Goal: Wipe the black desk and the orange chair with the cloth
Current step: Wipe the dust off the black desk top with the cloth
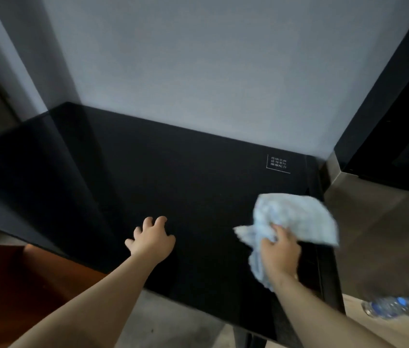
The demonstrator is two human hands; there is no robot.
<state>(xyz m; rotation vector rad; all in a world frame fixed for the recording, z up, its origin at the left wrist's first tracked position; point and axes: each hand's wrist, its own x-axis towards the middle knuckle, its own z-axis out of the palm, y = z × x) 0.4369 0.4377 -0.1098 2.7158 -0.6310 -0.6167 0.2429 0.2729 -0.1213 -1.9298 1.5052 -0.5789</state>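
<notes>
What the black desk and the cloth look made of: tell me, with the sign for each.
The black desk looks like glass or glossy laminate, I cannot tell which: smooth, with a faint sheen and white printed marks. The cloth is soft matte fabric, pale blue and white: it crumples in the right hand.

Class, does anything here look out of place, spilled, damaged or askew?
Only the clear bottles with blue caps stand out: they sit on the floor right of the black desk, an odd spot, too blurred to tell if upright. No spill or damage shows; the cloth is bunched in the right hand.
</notes>
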